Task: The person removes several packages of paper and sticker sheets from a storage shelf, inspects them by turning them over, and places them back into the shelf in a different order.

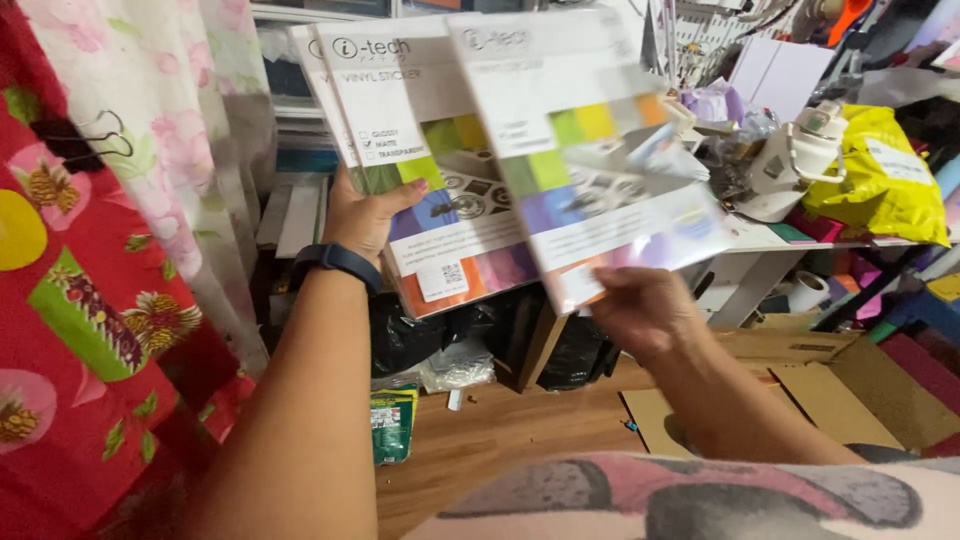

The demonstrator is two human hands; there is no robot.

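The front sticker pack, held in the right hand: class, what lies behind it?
Behind the front sticker pack is a second pack, gripped by the left hand. Its right part is covered; more packs may be hidden behind.

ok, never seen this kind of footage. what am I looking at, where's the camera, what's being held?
There is no machine: a person works with two bare hands, filmed by one camera worn on their head and looking down. The left hand, with a dark band on its wrist, grips a stack of glossy sheet packs with colourful square swatches. The right hand holds one more such colourful sheet pack by its lower edge; it is blurred. Below is a wooden floor with flattened brown cardboard and black plastic bags. Red floral fabric hangs at the left; a cluttered white table bears a yellow plastic bag.
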